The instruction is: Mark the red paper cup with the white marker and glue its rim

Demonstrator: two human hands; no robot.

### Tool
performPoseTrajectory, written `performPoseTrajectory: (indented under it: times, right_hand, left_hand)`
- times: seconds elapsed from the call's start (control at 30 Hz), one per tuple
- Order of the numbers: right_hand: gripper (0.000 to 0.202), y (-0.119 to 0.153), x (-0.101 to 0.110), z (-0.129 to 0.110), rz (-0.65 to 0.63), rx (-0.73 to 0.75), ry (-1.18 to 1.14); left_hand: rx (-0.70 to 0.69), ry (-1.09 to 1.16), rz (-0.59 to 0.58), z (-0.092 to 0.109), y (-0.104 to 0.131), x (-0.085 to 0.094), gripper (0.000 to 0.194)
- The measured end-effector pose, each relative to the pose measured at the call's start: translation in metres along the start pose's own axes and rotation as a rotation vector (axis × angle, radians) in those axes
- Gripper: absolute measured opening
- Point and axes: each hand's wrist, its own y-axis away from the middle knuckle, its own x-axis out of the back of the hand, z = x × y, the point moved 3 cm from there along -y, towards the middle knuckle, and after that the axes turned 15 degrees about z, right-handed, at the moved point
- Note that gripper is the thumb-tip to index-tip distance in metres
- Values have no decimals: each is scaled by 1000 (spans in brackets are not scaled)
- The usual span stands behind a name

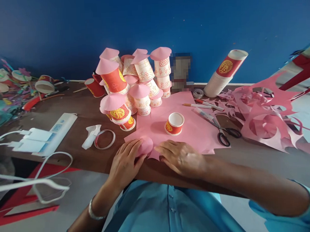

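Note:
My left hand (pixel 127 161) is closed on a small pink paper piece (pixel 146 145) near the table's front edge, its fingertips on the paper. Just to the right, my right hand (pixel 181 157) lies low over the pink sheets, fingers stretched toward the left and slightly blurred, with nothing visible in it. Beyond the right hand a red and white paper cup (pixel 175 124) sits on the large pink sheet (pixel 157 121). Behind stand several stacked cups with pink cone tops (pixel 113 102).
Scissors (pixel 222 130), a glue tube (pixel 203 114) and pens (pixel 197 106) lie right of the cup, beside pink scraps (pixel 268 124). A leaning cup stack (pixel 220 77) stands behind. To the left are a tape roll (pixel 104 139), a tape dispenser (pixel 91 136) and a power strip (pixel 59 132).

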Motion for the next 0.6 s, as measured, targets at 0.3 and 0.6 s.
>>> performPoseTrajectory:
  times: [0.3, 0.6]
  right_hand:
    - [47, -43, -44, 1, -123, -225, -153]
    - [61, -46, -58, 7, -6, -552, -473]
  left_hand:
    - [-1, 85, 73, 2, 1, 8, 32]
    - [51, 135, 134, 2, 9, 12, 40]
